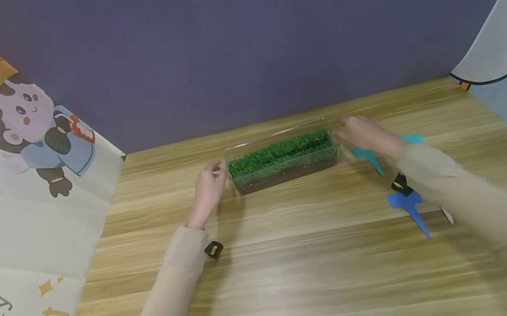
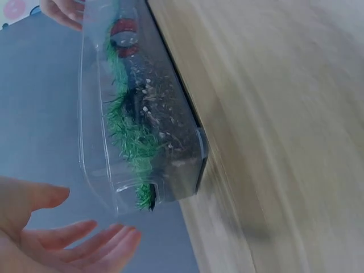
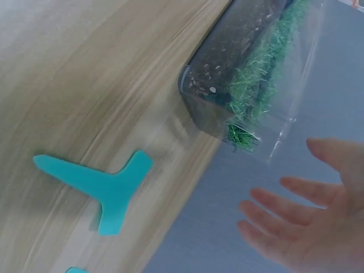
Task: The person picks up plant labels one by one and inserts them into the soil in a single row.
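Observation:
A clear rectangular planter box [image 1: 285, 172] holds dark soil with bright green artificial grass [image 1: 277, 153] over it. It stands on the wooden table near the back wall. My left hand [image 1: 211, 189] is beside its left end, with thumb and fingers spread apart in the left wrist view. At the other end, my right hand [image 1: 362, 133] is held close by the box. Its fingers [image 3: 278, 210] reach toward the box's end wall, with a gap showing in the right wrist view. Neither hand grips anything.
A teal T-shaped plant label [image 3: 114, 185] lies right of the box, with a second teal piece [image 1: 412, 139] near it. A blue T-shaped label [image 1: 409, 205] and a white pointed piece [image 1: 447, 215] are under and beside the right forearm. A dark wall [image 1: 265, 41] rises behind the table.

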Available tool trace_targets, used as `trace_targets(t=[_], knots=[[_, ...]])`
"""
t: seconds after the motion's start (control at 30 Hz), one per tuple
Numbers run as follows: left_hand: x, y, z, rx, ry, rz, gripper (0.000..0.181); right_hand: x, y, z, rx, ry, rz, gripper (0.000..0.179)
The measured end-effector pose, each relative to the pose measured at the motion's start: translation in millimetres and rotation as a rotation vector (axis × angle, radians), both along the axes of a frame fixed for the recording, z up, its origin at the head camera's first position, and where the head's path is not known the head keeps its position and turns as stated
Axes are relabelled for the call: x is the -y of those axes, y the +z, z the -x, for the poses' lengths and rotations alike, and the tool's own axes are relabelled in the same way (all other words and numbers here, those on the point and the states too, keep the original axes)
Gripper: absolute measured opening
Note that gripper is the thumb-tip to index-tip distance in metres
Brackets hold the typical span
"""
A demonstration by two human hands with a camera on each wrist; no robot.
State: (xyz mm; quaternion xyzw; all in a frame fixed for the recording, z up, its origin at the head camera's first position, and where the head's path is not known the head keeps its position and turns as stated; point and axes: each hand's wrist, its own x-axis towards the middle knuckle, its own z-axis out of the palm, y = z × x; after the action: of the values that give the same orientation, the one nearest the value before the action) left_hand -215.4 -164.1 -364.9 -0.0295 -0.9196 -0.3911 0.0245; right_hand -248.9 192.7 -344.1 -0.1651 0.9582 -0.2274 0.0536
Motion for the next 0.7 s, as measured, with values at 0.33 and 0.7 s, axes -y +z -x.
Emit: trace_targets(t=[0.33,0.7], knots=[[-8.6,-3.1,10.3,0.024,0.07,-0.178,0.038,7.2,-8.8,15.1,0.083,-0.071,0.115,0.045],[-7.9,-6.0,18.5,0.192,0.152,-0.379,0.032,10.8,-8.6,14.2,0.281,-0.206,0.398,0.037]])
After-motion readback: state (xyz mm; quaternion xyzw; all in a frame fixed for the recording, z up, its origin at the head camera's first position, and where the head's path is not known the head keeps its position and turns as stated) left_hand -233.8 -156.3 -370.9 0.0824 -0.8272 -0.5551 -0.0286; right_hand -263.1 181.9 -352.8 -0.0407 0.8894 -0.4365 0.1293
